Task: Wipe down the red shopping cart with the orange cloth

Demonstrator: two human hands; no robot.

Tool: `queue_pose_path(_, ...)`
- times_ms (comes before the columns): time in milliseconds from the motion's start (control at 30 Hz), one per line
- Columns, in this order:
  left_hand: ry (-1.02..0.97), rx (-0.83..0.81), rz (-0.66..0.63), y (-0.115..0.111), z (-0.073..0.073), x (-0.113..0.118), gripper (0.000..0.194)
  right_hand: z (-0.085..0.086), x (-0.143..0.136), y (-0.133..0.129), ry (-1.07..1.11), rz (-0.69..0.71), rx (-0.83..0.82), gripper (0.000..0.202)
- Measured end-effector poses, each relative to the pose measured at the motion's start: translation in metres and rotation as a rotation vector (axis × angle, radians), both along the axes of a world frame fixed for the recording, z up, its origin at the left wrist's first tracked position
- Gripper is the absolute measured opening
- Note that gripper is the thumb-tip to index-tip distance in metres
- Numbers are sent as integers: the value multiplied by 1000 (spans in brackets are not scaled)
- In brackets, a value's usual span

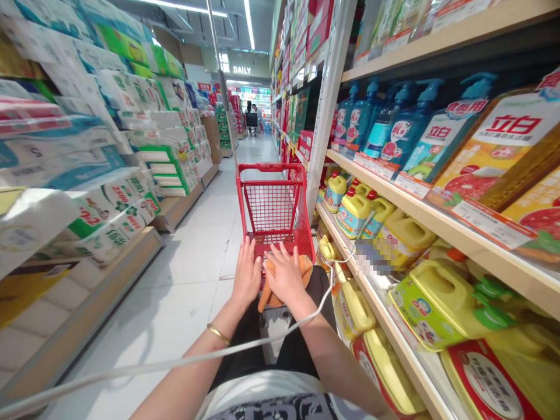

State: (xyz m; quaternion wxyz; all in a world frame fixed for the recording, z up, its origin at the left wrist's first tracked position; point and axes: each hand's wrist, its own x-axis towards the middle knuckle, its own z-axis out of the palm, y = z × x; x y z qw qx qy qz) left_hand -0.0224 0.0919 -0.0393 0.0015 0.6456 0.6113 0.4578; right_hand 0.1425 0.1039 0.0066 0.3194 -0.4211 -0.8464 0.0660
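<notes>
My left hand [247, 272], a gold bangle on its wrist, is held at the near side of a red shopping basket [272, 169] with grid walls. Its fingers are stretched out and it holds nothing. Beside it my right hand [285, 274] is also open, fingers spread, palm down. Under the right hand is an orange item [266, 302], perhaps cloth or a bag, mostly covered; whether the hand presses on it I cannot tell. A white cable [245, 349] runs across in front of both forearms and bends up toward the right shelf.
At right, a shelf [376, 291] holds yellow jugs [431, 303] and blue pump bottles [400, 131]. A blurred-out dark object [375, 256] lies on its lower board. Stacked tissue packs [114, 210] line the left. A pale tiled aisle [192, 291] runs ahead, with people far off.
</notes>
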Motion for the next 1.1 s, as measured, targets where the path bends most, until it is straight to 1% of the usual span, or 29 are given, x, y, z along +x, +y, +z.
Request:
queue_pose_path(67, 104, -22, 42, -5, 1, 0, 61, -6, 10, 1, -30, -108, 23, 42)
queue_pose_path(133, 186, -51, 93, -10, 3, 1, 63, -12, 27, 4, -26, -280, 31, 45)
queue_pose_path(200, 204, -73, 102, -13, 4, 3, 64, -17, 42, 7, -18, -420, 30, 51)
queue_pose_path(233, 192, -81, 89, -13, 3, 3, 65, -18, 44, 8, -23, -445, 27, 53)
queue_pose_path(267, 170, -88, 71, -13, 3, 3, 65, -19, 43, 7, -33, -437, 24, 54)
queue_pose_path(300, 141, -95, 51, -12, 1, 2, 65, -19, 37, 5, -45, -401, 18, 55)
queue_pose_path(433, 62, -127, -17, -11, -4, -8, 63, -15, -3, -11, -82, -131, 0, 53)
queue_pose_path(500, 84, -143, -38, -12, -5, -13, 65, -13, -10, -14, -93, -47, -5, 52)
queue_pose_path(533, 108, -149, -46, -13, -5, -15, 66, -13, -6, -14, -93, -50, -7, 51)
queue_pose_path(567, 135, -154, -53, -13, -4, -17, 69, -13, 2, -11, -87, -91, -11, 50)
queue_pose_path(600, 161, -157, -61, -14, -3, -17, 71, -13, 14, -7, -75, -164, -15, 50)
queue_pose_path(667, 196, -163, -71, -14, -1, -17, 75, -15, 38, 2, -48, -352, -19, 52)
queue_pose_path(700, 202, -164, -71, -15, -1, -16, 76, -16, 47, 6, -40, -426, -19, 53)
queue_pose_path(733, 204, -166, -70, -15, 0, -16, 77, -16, 50, 8, -39, -465, -19, 54)
queue_pose_path(767, 203, -167, -67, -15, 0, -15, 78, -17, 49, 9, -44, -462, -18, 54)
queue_pose_path(800, 200, -167, -61, -15, 0, -15, 79, -18, 42, 8, -53, -424, -16, 55)
queue_pose_path(933, 204, -173, -51, -17, -1, -17, 80, -19, -9, -9, -89, -117, -3, 53)
queue_pose_path(967, 208, -176, -54, -17, -2, -18, 80, -18, -16, -12, -93, -64, 0, 53)
queue_pose_path(1000, 212, -180, -58, -17, -2, -19, 79, -18, -19, -13, -90, -43, 1, 52)
queue_pose_path(1033, 214, -184, -60, -16, -3, -20, 80, -17, -15, -12, -80, -58, 2, 51)
queue_pose_path(1100, 212, -187, -56, -15, -3, -21, 80, -17, 7, -6, -50, -184, -3, 50)
